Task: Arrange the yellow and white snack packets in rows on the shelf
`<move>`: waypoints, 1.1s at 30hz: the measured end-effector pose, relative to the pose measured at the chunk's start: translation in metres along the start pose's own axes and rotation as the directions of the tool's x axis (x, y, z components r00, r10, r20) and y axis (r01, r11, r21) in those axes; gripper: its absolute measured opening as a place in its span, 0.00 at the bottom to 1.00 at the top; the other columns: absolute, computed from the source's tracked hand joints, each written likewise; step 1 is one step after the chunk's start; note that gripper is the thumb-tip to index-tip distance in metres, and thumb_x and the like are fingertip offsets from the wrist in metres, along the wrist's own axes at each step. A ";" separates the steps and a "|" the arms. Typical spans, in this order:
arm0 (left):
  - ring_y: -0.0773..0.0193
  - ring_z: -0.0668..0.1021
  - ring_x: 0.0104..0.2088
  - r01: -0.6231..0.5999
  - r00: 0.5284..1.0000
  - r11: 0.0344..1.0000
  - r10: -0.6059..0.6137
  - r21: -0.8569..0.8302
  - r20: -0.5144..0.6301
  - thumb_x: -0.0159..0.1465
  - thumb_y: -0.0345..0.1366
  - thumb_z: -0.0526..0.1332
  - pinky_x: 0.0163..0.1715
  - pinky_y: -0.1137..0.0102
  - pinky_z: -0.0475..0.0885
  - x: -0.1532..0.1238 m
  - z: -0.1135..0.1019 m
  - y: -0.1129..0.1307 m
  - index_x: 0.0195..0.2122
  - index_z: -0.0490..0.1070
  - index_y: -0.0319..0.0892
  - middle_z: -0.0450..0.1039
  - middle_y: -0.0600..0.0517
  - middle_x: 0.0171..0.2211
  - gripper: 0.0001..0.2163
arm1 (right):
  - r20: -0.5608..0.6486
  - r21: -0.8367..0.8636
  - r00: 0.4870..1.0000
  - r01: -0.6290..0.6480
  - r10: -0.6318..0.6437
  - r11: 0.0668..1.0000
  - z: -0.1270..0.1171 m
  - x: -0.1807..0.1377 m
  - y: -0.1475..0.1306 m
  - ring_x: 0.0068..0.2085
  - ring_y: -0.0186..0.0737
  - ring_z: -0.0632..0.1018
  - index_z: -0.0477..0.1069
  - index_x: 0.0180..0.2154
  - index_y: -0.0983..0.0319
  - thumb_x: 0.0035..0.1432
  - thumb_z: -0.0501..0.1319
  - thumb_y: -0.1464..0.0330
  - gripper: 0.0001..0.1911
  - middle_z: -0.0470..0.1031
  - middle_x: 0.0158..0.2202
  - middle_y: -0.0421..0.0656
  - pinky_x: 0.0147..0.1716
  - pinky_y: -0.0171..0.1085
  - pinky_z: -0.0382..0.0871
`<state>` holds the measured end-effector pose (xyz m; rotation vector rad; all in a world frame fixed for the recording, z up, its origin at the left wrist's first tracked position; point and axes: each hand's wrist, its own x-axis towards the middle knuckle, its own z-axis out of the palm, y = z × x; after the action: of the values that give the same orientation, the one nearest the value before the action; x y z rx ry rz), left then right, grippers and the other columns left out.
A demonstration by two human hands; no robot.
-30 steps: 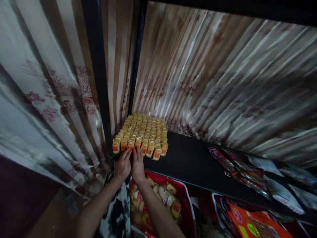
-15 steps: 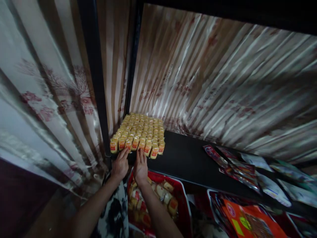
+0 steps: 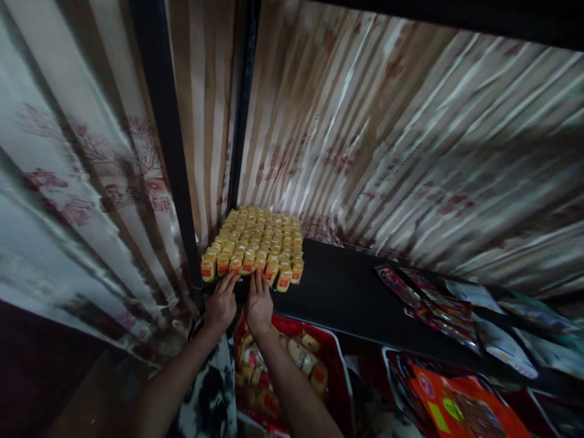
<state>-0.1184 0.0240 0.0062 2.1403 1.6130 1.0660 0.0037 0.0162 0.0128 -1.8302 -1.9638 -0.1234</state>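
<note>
Two-handed, apparently aligning front row of yellow packets (image 3: 249, 261) on black shelf (image 3: 337, 277), with fingers (image 3: 225, 282) of left hand (image 3: 221, 309) and right hand (image 3: 258, 306) straight against row, gripping nothing. Likely calls next for even pushing.

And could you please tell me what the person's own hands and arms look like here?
The left hand and the right hand are bare, without gloves. The left forearm and right forearm show no sleeve, watch or bracelet. A black-and-white blotched cloth, apparently clothing, shows between them; the dim picture leaves small rings uncertain.
</note>
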 end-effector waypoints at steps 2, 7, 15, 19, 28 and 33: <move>0.61 0.66 0.59 -0.001 1.000 1.000 0.001 0.011 0.009 0.59 0.22 0.46 0.61 0.62 0.62 0.000 0.000 0.000 0.58 0.63 0.39 0.64 0.47 0.59 0.25 | 0.003 -0.006 1.000 -0.007 0.007 1.000 -0.001 0.000 0.000 0.64 0.50 0.60 0.61 0.59 0.74 0.55 0.47 0.82 0.28 0.60 0.62 0.57 0.58 0.46 0.61; 0.59 0.66 0.59 -0.005 1.000 1.000 0.005 0.020 0.020 0.59 0.22 0.46 0.60 0.60 0.62 0.000 -0.001 0.002 0.57 0.64 0.37 0.64 0.45 0.59 0.25 | -0.029 0.029 1.000 -0.003 0.004 1.000 0.000 -0.001 0.001 0.64 0.48 0.59 0.61 0.59 0.72 0.54 0.47 0.82 0.29 0.61 0.62 0.55 0.59 0.45 0.61; 0.61 0.67 0.58 -0.001 1.000 1.000 0.001 0.028 0.000 0.59 0.22 0.47 0.59 0.62 0.65 -0.001 -0.003 0.003 0.56 0.66 0.40 0.65 0.48 0.58 0.24 | -0.119 0.130 0.990 0.088 -0.073 0.988 -0.006 -0.004 0.003 0.63 0.47 0.60 0.62 0.57 0.74 0.53 0.48 0.81 0.28 0.63 0.60 0.58 0.59 0.50 0.61; 0.60 0.68 0.57 -0.020 1.000 0.997 0.019 0.068 0.004 0.59 0.21 0.47 0.58 0.62 0.66 -0.002 -0.006 0.005 0.54 0.67 0.39 0.66 0.47 0.57 0.23 | -0.162 0.115 0.983 0.108 -0.089 0.987 -0.012 -0.012 0.007 0.65 0.46 0.55 0.62 0.57 0.73 0.53 0.48 0.82 0.28 0.61 0.61 0.58 0.60 0.51 0.60; 0.59 0.69 0.57 -0.150 0.984 0.980 0.135 0.133 0.118 0.59 0.22 0.48 0.57 0.62 0.68 -0.001 -0.007 0.021 0.52 0.69 0.38 0.68 0.46 0.56 0.22 | -0.173 0.068 0.984 0.044 -0.032 0.997 -0.013 -0.021 0.031 0.66 0.48 0.54 0.59 0.58 0.76 0.50 0.48 0.82 0.31 0.57 0.63 0.60 0.58 0.50 0.62; 0.61 0.66 0.59 -0.253 0.956 0.958 0.226 0.134 0.188 0.61 0.23 0.47 0.59 0.64 0.65 0.007 0.019 0.038 0.58 0.63 0.39 0.64 0.47 0.59 0.24 | -0.157 0.057 0.986 0.065 -0.055 0.996 -0.010 -0.016 0.041 0.66 0.46 0.55 0.59 0.59 0.74 0.53 0.47 0.81 0.30 0.59 0.62 0.59 0.60 0.50 0.60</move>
<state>-0.0774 0.0214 0.0185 2.5082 1.4282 0.8125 0.0460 0.0024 0.0057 -1.6706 -1.8934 -0.2148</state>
